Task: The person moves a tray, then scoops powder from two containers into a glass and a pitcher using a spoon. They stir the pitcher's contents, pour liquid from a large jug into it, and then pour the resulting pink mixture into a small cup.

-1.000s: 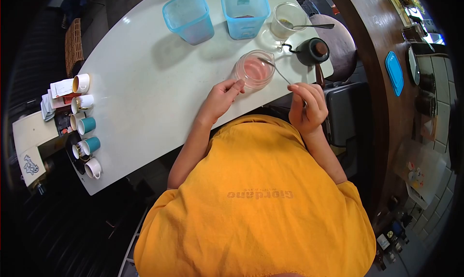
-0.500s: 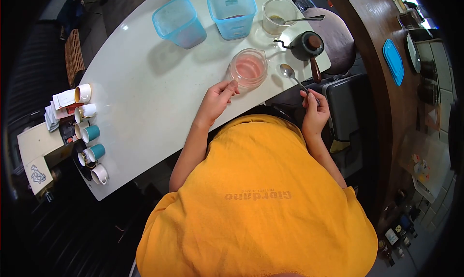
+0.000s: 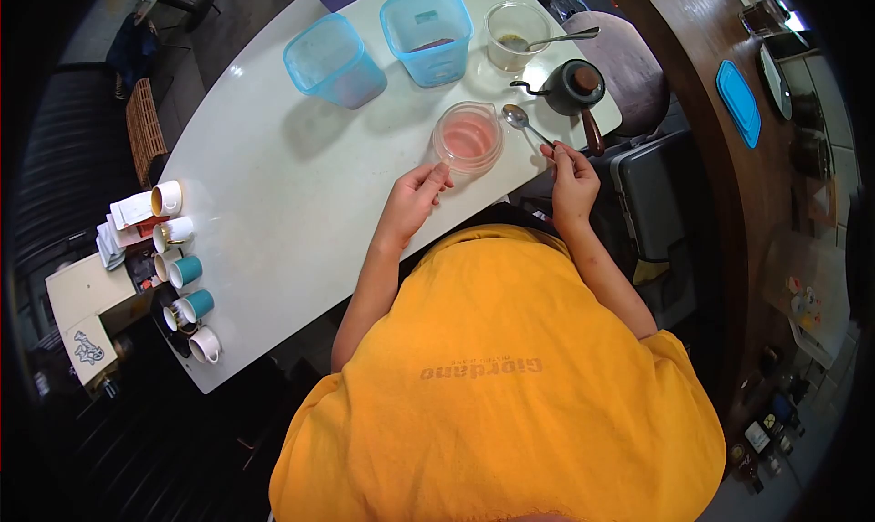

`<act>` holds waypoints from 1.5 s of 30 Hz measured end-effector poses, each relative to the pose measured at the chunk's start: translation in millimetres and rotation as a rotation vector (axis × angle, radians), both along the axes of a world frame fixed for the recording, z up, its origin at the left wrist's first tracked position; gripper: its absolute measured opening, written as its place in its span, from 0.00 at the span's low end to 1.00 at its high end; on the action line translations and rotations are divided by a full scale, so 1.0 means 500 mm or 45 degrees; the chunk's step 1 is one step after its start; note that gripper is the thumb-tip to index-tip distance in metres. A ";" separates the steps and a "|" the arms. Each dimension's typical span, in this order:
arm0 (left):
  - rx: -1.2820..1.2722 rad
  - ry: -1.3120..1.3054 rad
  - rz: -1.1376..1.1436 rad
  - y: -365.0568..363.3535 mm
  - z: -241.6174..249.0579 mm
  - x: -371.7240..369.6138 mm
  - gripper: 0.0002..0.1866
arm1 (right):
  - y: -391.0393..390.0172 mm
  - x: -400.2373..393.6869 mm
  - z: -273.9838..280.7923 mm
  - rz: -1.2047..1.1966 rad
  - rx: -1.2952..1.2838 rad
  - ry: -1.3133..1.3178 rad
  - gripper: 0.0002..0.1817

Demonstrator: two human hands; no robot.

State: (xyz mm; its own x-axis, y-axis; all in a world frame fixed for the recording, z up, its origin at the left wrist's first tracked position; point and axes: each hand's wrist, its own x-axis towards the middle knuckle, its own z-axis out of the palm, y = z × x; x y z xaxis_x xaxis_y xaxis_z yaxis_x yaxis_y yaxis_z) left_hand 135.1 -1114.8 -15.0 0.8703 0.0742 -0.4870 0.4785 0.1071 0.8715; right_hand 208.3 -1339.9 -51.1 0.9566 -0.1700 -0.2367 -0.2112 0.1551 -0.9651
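My left hand (image 3: 412, 201) is closed at the near side of a clear jug (image 3: 468, 137), with thumb and fingertips pinched on what looks like its handle. Pink liquid or residue shows inside the jug, which rests near the table's front edge. A metal spoon (image 3: 518, 119) is held by its handle in my right hand (image 3: 573, 183). Its bowl hangs just right of the jug's rim, apart from it. Right of the spoon stands a dark gooseneck kettle (image 3: 574, 86) with a brown handle and lid knob. Behind it, a clear cup (image 3: 512, 48) holds another spoon (image 3: 570, 37).
Two blue plastic tubs (image 3: 339, 64) stand at the back of the white table (image 3: 292, 212); the right one has something dark inside. Several cups (image 3: 187, 271) line the left end. A grey stool (image 3: 620, 66) is beyond the right edge, and a blue lid (image 3: 738, 104) lies on the wooden counter (image 3: 679, 30).
My right hand has moved left with the spoon, bringing its bowl closer to the jug. My left hand stays at the jug. The whole view has shifted slightly.
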 end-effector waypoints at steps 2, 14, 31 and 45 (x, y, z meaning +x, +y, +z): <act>0.002 0.005 -0.001 0.000 -0.001 -0.001 0.17 | 0.004 0.001 0.001 -0.006 0.010 0.002 0.12; 0.010 -0.034 -0.028 0.004 -0.003 0.001 0.21 | -0.007 0.009 0.011 0.109 -0.942 -0.450 0.07; 0.053 0.131 -0.257 0.020 0.024 0.012 0.22 | -0.026 0.015 -0.005 0.283 -1.386 -0.801 0.06; -0.108 -0.163 -0.089 -0.005 -0.010 -0.001 0.14 | 0.000 0.120 0.183 -0.075 -0.553 -0.684 0.20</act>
